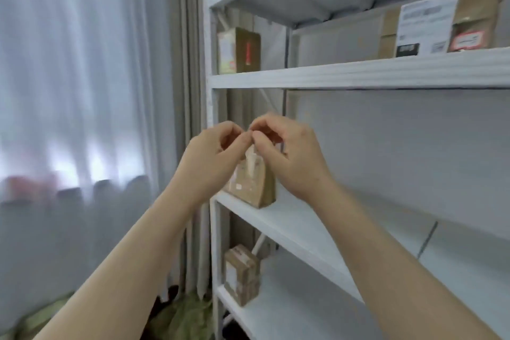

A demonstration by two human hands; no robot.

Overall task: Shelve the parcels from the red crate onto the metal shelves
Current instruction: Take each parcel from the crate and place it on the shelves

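Backlit sheer white curtain [69, 91], beige drape [190, 85] beside it

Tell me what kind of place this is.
Probably a small parcel storeroom or pickup point. White metal shelves hold cardboard parcels, one bearing a printed shipping label; the left hand and right hand pinch the top of a small parcel on a shelf. A pale curtain hangs at the left.

Two hands: a left hand [212, 150] and a right hand [292, 154]. Four shelves [358, 74]: two above the hands, two below. Four parcels at least: one parcel [258, 188] just behind the fingers, a second parcel [241, 274] below, a third parcel [238, 50] above, a fourth parcel [425, 25] above right. Two curtains [82, 63] to the left.
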